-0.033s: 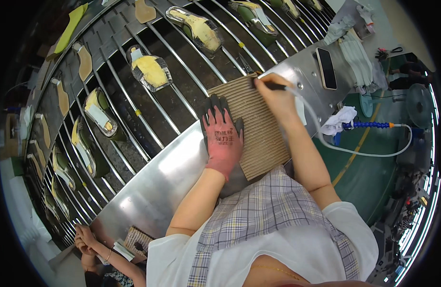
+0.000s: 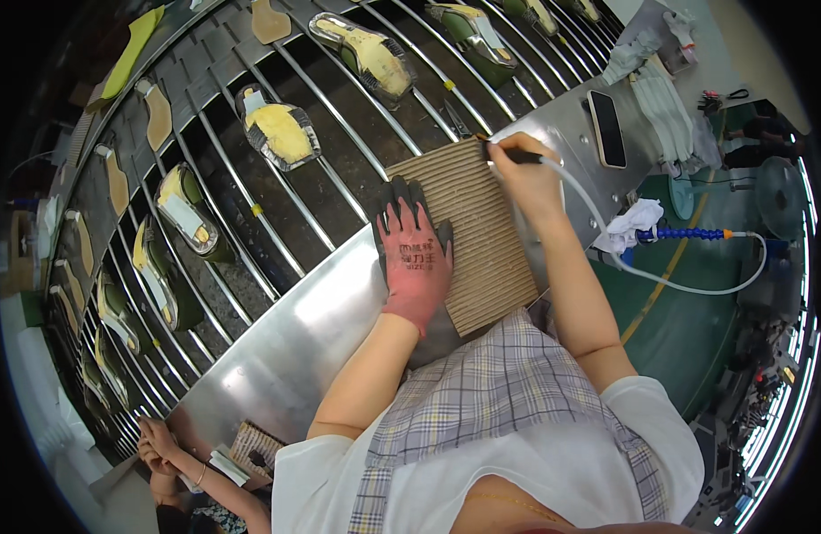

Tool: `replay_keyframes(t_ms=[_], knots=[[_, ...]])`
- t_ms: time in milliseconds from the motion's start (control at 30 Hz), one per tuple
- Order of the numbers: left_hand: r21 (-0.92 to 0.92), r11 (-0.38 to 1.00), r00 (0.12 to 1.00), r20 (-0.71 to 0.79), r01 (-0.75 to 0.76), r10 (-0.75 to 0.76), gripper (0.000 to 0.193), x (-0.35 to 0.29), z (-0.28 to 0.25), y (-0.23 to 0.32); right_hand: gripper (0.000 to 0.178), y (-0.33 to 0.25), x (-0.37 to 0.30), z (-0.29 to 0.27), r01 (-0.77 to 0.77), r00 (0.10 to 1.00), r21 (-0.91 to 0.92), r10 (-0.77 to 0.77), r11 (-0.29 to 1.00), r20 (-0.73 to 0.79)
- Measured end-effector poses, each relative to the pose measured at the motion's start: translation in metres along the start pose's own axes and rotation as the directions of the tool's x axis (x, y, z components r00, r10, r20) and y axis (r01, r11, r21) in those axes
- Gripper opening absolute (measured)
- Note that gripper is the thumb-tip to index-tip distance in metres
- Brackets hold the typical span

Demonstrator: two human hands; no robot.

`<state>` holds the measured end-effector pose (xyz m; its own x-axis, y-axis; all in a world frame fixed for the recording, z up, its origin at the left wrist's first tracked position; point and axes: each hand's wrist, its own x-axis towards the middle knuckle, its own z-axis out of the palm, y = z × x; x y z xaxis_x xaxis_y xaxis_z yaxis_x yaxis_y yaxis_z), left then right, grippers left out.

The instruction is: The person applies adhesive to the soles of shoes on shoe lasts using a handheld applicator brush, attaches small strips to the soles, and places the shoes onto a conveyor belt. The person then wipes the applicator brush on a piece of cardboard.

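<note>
Bright, cool, fairly even light falls on the bare right hand (image 2: 531, 182) and its grip on the slim black pen-shaped tool (image 2: 520, 156). Just below the grip, the ridges of the brown corrugated cardboard sheet (image 2: 491, 245) look crisp. Glare whitens the smooth silver sheet-metal ledge (image 2: 308, 316) down and left of the grip, and highlights streak the polished steel rods (image 2: 280, 241) farther left, above dark, shadowy gaps. Far right of the grip, long white tube lights (image 2: 817, 331) burn out, bent by the fisheye; the outer rim softens into black.
</note>
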<state>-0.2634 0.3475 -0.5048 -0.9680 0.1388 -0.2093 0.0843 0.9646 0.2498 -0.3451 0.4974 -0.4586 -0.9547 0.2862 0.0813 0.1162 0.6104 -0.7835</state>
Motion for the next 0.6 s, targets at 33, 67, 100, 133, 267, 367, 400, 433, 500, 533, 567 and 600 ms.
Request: replay_keyframes(t_ms=[33, 67, 100, 133, 267, 367, 400, 433, 500, 533, 567, 600], knots=[[0.009, 1.0, 1.0, 0.006, 0.002, -0.002, 0.073, 0.0, 0.0, 0.0, 0.016, 0.0, 0.0, -0.004, 0.022, 1.0, -0.069, -0.023, 0.997, -0.019], [0.016, 1.0, 1.0, 0.026, 0.002, -0.003, 0.073, 0.0, 0.0, 0.0, 0.015, 0.002, -0.001, -0.008, 0.068, 0.994, 0.002, -0.068, 0.998, 0.082], [0.026, 1.0, 1.0, 0.011, 0.002, -0.002, 0.072, 0.0, 0.0, 0.0, 0.014, 0.004, -0.005, -0.01, 0.103, 0.986, 0.064, -0.11, 0.993, 0.129], [0.031, 0.999, 1.0, 0.008, 0.004, -0.004, 0.072, -0.001, 0.0, 0.0, 0.014, 0.008, -0.009, -0.014, 0.091, 0.977, 0.098, -0.108, 0.991, 0.185], [0.082, 0.997, 1.0, 0.013, 0.007, -0.009, 0.071, -0.001, 0.001, 0.001, 0.012, 0.028, -0.021, -0.019, 0.02, 0.985, 0.015, -0.022, 1.0, 0.171], [0.079, 0.997, 1.0, -0.02, -0.017, 0.018, 0.07, -0.001, 0.001, -0.002, 0.012, 0.043, -0.018, -0.044, 0.085, 0.968, 0.064, -0.097, 0.994, 0.23], [0.06, 0.998, 0.999, -0.021, -0.027, 0.028, 0.07, -0.001, 0.0, -0.003, 0.013, 0.047, -0.019, -0.05, 0.124, 0.951, 0.181, -0.169, 0.976, 0.26], [0.056, 0.998, 0.997, -0.066, -0.038, 0.041, 0.069, -0.001, -0.001, -0.006, 0.014, 0.05, -0.022, -0.053, 0.094, 0.933, 0.156, -0.142, 0.983, 0.329], [0.007, 0.998, 0.991, -0.122, -0.055, 0.056, 0.068, -0.005, -0.003, -0.008, 0.017, 0.054, -0.028, -0.054, 0.203, 0.875, 0.231, -0.282, 0.951, 0.394], [0.006, 0.999, 0.99, -0.133, -0.05, 0.05, 0.068, -0.008, -0.003, -0.008, 0.017, 0.055, -0.033, -0.051, 0.176, 0.898, 0.203, -0.241, 0.963, 0.369], [0.005, 0.999, 0.988, -0.148, -0.036, 0.037, 0.067, -0.011, -0.003, -0.007, 0.017, 0.056, -0.036, -0.047, 0.192, 0.898, 0.211, -0.258, 0.958, 0.355], [0.023, 1.0, 0.981, -0.19, -0.017, 0.021, 0.066, -0.014, -0.002, -0.005, 0.017, 0.056, -0.04, -0.042, 0.246, 0.895, 0.25, -0.319, 0.936, 0.312]])
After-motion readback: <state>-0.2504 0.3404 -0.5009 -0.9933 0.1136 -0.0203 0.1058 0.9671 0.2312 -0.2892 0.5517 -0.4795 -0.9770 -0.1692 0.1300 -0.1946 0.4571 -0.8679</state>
